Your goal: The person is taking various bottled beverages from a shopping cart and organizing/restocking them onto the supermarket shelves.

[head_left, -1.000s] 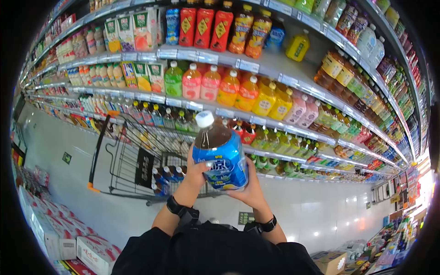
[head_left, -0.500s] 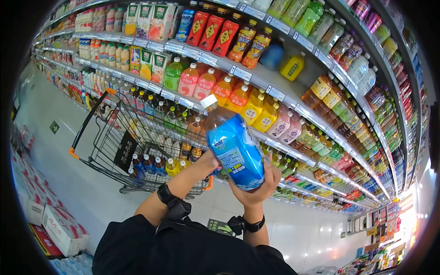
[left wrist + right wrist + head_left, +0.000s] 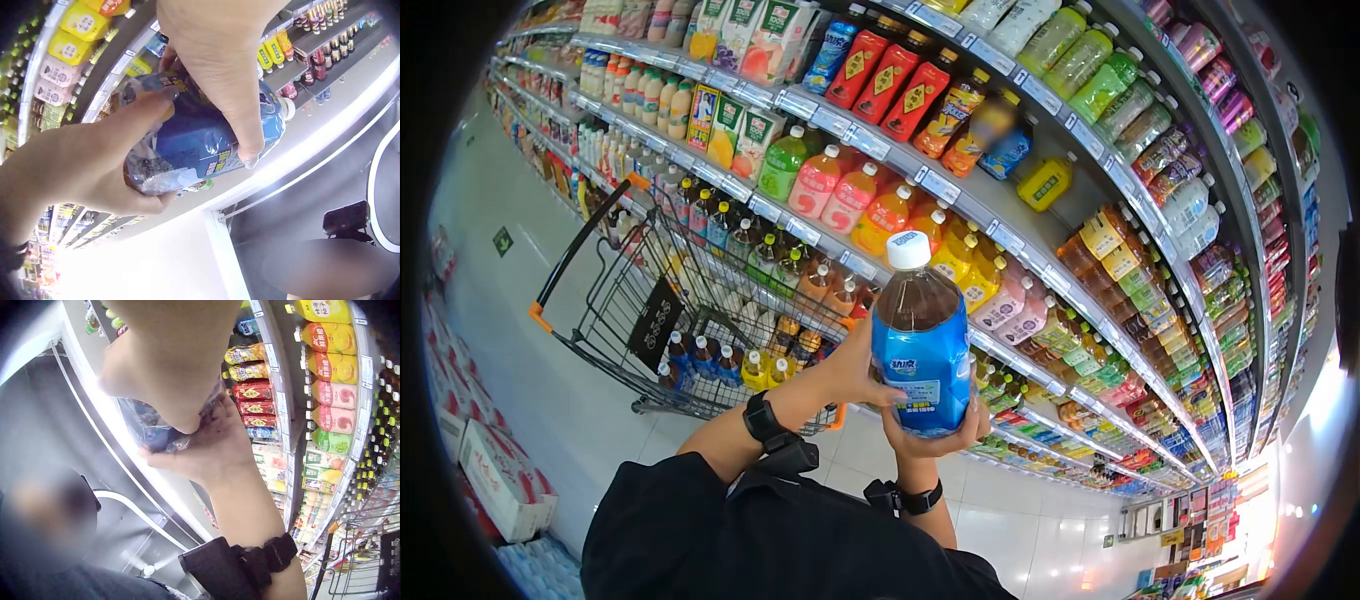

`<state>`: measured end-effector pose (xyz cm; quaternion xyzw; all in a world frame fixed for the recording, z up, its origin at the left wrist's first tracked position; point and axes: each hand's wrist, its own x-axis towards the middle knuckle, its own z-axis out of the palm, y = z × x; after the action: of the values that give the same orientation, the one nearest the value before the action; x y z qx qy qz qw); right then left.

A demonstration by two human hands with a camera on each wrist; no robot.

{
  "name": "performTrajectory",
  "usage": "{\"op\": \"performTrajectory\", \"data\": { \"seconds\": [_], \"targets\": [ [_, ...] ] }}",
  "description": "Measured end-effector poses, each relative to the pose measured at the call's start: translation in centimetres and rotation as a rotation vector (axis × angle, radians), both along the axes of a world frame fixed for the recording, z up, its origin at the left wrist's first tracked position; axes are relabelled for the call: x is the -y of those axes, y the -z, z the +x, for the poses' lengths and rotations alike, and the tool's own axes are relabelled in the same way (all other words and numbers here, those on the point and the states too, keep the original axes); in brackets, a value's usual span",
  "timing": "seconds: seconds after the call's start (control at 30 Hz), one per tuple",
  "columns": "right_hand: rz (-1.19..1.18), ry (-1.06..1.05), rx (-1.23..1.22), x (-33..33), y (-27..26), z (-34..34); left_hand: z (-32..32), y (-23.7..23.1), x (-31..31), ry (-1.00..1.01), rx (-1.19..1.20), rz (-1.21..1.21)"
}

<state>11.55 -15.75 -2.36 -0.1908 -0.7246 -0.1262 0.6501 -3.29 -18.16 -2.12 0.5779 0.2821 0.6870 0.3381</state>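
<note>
Holds the blue-labelled bottle [image 3: 920,350] before the shelves [image 3: 975,214], with cap [image 3: 909,250] toward twelve o'clock. Clamps fingers of the left hand [image 3: 857,368] on its nine-o'clock side, and of the right hand [image 3: 928,449] round it from six, probably for sharing its weight.

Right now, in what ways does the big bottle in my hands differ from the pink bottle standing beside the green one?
The blue-labelled bottle is held by the left hand and right hand, while the pink bottle stands on the shelf. Above its label, the blue-labelled bottle looks dark brown; the pink bottle looks pink. Both have white caps.
</note>
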Motion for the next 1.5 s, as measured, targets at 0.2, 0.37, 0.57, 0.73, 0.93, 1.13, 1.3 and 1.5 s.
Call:
{"op": "performTrajectory", "data": {
  "seconds": [0.2, 0.37, 0.57, 0.73, 0.93, 1.13, 1.3, 1.5],
  "targets": [
    [-0.116, -0.018, 0.002, -1.2, 0.4, -1.9, -2.3, 0.9, -1.3, -0.096, -0.052, -0.014],
    [-0.646, -0.281, -0.205, -2.5, 1.0, -2.6, -4.5, 0.3, -2.4, -0.118, -0.231, -0.03],
    [-0.935, -0.439, -0.481, -3.9, 4.5, -1.4, -4.3, 0.2, -3.8, -0.002, -0.358, -0.174],
    [-1.056, -0.823, -0.776, -7.4, 6.9, -1.5, -1.6, 0.4, -7.2, -0.062, -0.325, -0.104],
    [-1.146, -0.864, -0.509, -13.8, 10.0, 1.7, 1.7, 2.2, -11.9, -0.232, -0.352, -0.063],
    [-1.012, -0.943, -0.393, -21.9, 10.0, 5.8, 5.5, 0.9, -17.5, -0.323, -0.483, 0.019],
    [-0.826, -0.907, -0.115, -28.6, 8.5, 5.8, 5.3, -1.5, -21.0, -0.423, -0.707, 0.142],
    [-0.418, -0.785, -0.027, -35.7, 1.7, 3.8, 4.9, -5.3, -25.0, -0.497, -0.754, 0.089]
  ]
}}
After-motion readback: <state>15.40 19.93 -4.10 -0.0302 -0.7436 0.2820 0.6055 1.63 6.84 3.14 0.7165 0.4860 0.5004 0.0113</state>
